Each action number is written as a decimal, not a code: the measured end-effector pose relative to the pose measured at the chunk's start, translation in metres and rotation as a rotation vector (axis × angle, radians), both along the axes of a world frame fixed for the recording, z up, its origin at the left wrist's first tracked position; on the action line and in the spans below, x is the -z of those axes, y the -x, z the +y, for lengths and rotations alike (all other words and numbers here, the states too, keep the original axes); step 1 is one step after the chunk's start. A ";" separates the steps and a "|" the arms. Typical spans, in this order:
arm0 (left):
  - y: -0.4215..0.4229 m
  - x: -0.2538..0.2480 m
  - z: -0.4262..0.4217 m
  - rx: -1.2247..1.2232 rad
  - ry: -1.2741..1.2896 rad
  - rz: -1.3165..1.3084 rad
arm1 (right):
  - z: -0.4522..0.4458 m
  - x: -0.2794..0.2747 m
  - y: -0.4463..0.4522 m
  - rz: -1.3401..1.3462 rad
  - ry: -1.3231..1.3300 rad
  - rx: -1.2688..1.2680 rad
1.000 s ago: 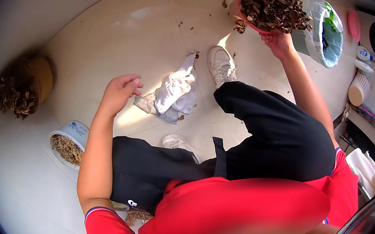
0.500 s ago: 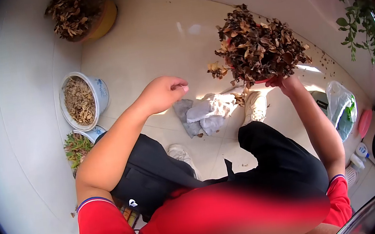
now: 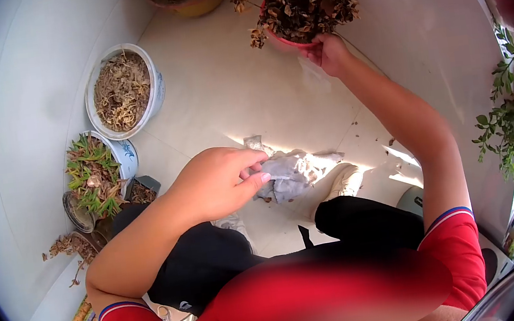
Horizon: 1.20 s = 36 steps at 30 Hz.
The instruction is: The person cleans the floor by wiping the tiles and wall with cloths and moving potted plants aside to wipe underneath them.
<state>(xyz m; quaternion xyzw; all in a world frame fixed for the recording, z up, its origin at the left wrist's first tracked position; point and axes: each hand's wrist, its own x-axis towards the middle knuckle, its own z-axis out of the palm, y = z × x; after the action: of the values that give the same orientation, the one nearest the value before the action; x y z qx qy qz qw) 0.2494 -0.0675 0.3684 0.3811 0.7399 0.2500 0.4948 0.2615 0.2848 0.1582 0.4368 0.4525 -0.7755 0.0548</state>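
At the upper middle of the head view, my right hand [image 3: 329,55] is closed on the rim of a red flowerpot [image 3: 287,42]. A dried plant [image 3: 305,7] with brown, withered leaves fills the pot and hides much of it. My left hand [image 3: 226,174] hovers empty in front of my knees, fingers loosely bent and the thumb apart from them. Just beyond its fingertips, a crumpled grey-white cloth [image 3: 294,172] lies on the floor by my shoe [image 3: 344,182].
Along the left wall stand a white-and-blue pot [image 3: 157,86] of dry stalks and another pot [image 3: 126,152] with a green succulent. A yellow pot [image 3: 202,3] with withered leaves is at the far end. Green trailing plants [image 3: 508,117] hang at the right by the window.
My right hand has carried the red flowerpot farther forward and to the left, towards the yellow pot. The view has shifted, and my left hand now appears lower, still empty.
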 end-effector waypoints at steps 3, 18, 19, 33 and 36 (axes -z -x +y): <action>-0.004 -0.001 -0.023 -0.035 -0.025 0.091 | -0.004 0.013 0.026 0.061 -0.011 0.001; -0.014 -0.011 -0.043 -0.091 -0.029 0.121 | -0.018 0.046 0.075 0.078 -0.051 0.021; -0.014 -0.010 -0.042 -0.073 -0.027 0.134 | -0.015 0.049 0.078 0.106 -0.038 0.010; -0.009 0.005 -0.023 0.004 -0.008 0.147 | -0.029 0.029 0.037 -0.018 -0.156 -0.207; -0.008 0.011 -0.014 0.077 -0.008 0.118 | -0.047 0.034 -0.023 -0.139 -0.183 -0.575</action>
<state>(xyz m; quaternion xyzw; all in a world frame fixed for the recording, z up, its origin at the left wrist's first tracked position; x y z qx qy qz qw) 0.2571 -0.0810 0.3578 0.4255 0.7516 0.2105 0.4580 0.2848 0.2382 0.1240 0.3458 0.6205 -0.6527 0.2634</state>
